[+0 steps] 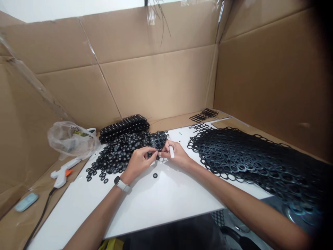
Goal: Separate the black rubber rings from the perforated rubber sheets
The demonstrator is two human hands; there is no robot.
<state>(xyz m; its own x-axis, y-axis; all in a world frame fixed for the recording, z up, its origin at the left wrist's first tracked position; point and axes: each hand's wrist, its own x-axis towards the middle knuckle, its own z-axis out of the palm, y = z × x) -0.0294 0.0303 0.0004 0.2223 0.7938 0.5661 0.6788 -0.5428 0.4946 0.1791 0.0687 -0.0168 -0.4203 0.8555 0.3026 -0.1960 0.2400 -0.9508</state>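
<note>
Forearms point(100, 210) across white board's point(156, 205) near edge, open room around lone ring point(153, 175)

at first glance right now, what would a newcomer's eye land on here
Probably the great black mesh of linked rings sprawling over the right side of the white table. Next, the heap of small black rings at left. Between them, near the middle, the left hand and right hand work close together, the right holding a white stick.

A white tabletop point(140, 208) bears a heap of small black rings point(118, 149), a single ring point(155, 173) (apart from the heap), and a wide black ring mesh point(234, 152).
</note>
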